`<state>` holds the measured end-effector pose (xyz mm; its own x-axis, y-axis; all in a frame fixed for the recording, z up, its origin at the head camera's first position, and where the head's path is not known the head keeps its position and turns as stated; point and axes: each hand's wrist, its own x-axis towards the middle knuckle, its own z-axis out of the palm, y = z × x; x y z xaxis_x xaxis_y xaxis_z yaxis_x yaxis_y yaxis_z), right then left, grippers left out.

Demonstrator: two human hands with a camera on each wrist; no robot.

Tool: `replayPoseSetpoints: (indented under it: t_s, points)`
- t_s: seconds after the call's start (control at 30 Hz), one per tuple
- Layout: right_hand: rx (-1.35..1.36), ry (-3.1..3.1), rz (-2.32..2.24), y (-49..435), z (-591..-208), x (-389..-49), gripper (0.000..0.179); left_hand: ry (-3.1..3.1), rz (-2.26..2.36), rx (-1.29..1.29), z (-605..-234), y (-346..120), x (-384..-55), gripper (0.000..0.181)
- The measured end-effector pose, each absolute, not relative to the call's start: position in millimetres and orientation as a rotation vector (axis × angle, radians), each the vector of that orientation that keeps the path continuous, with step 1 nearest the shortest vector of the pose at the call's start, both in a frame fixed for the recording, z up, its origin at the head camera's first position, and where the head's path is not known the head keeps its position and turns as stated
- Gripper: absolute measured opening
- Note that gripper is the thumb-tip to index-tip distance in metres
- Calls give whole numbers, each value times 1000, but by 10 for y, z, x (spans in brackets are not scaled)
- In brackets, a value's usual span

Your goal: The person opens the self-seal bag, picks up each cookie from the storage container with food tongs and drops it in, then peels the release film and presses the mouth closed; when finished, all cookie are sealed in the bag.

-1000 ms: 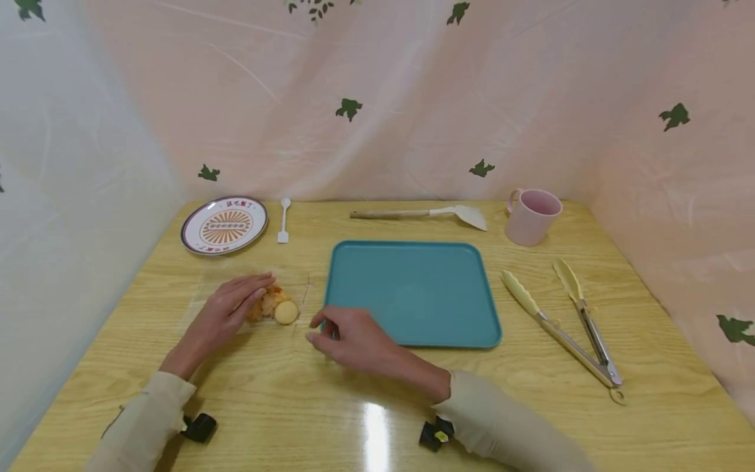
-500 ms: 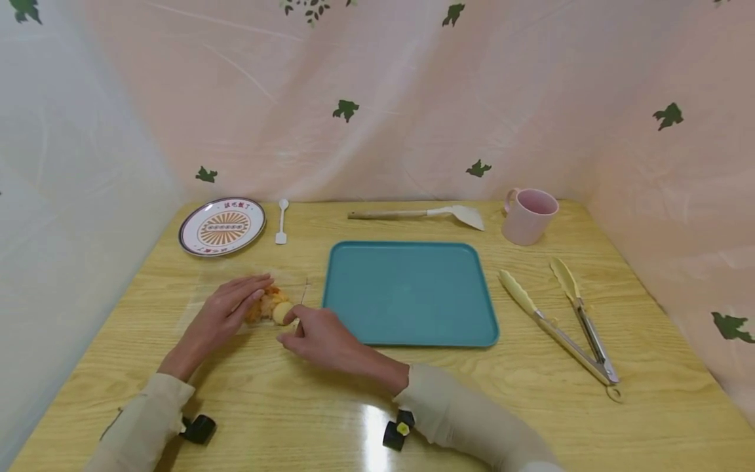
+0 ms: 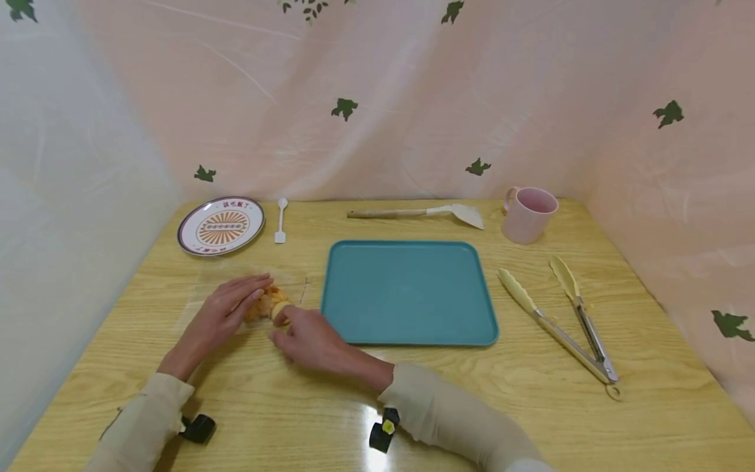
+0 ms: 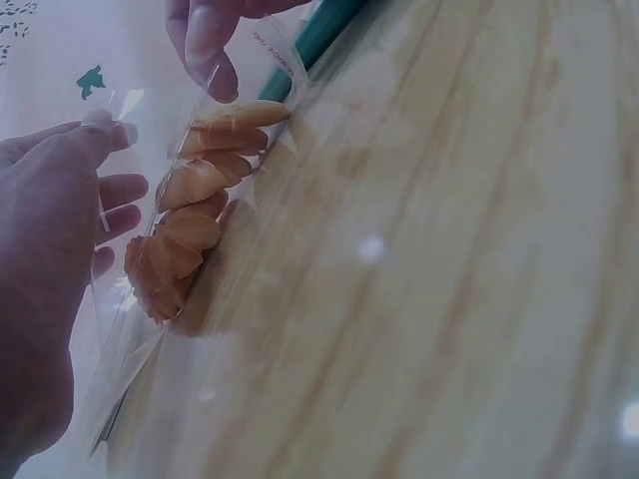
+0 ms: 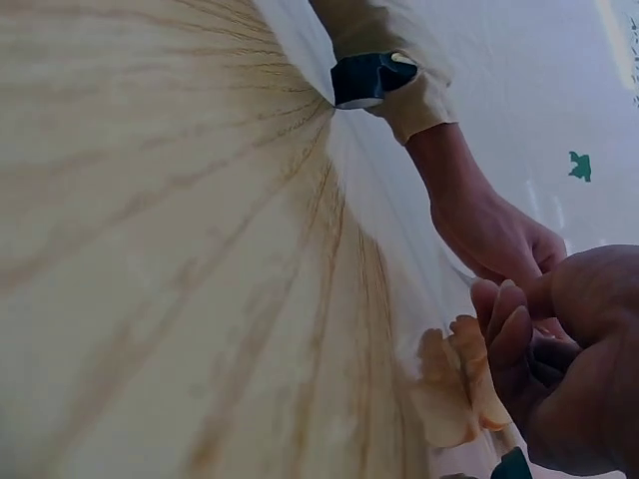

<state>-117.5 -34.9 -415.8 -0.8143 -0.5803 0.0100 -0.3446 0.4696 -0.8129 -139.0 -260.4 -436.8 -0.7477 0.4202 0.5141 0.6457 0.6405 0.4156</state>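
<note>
Several golden biscuits lie in a clear plastic bag [image 4: 220, 379], among them ridged swirl biscuits [image 4: 175, 249] and a flat round biscuit [image 4: 250, 115]. My left hand [image 3: 224, 308] is at the bag's left part; in the left wrist view its thumb and fingers hold the clear film between them. Close to the flat round biscuit is my right hand [image 3: 309, 337], index finger over it and thumb nearer me. In the right wrist view its fingers curl near the bag [image 5: 399, 329]; I cannot tell whether they hold the biscuit or the film.
A teal tray [image 3: 409, 292] sits right of the bag. At the back are a patterned plate [image 3: 221, 226], a small white spoon [image 3: 281, 223], a spatula [image 3: 413, 213] and a pink mug [image 3: 527, 216]. Tongs [image 3: 566, 328] lie spread open at the right.
My right hand has moved left from beside the tray to the round biscuit, which it now partly covers. My left hand has stayed in place.
</note>
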Motion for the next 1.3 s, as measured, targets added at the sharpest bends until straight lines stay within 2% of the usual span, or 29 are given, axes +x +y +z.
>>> replayPoseSetpoints:
  t_s: [0.2,0.73,1.03,1.3]
  points:
    - [-816,2507,-1276,-371,-4171,-1198,8,-2458,-831,-884,-4363,-2585,-1399,35]
    - [-931,2667,-1186,-356,-4190,-1230,7,-2618,-870,-788,-4267,-2552,-1455,31]
    - [-936,2667,-1167,-355,-4189,-1225,8,-2750,-899,-817,-4085,-2460,-1718,35]
    - [-968,2669,-1148,-381,-4202,-1226,8,-2974,-903,-735,-3901,-2341,-1990,42]
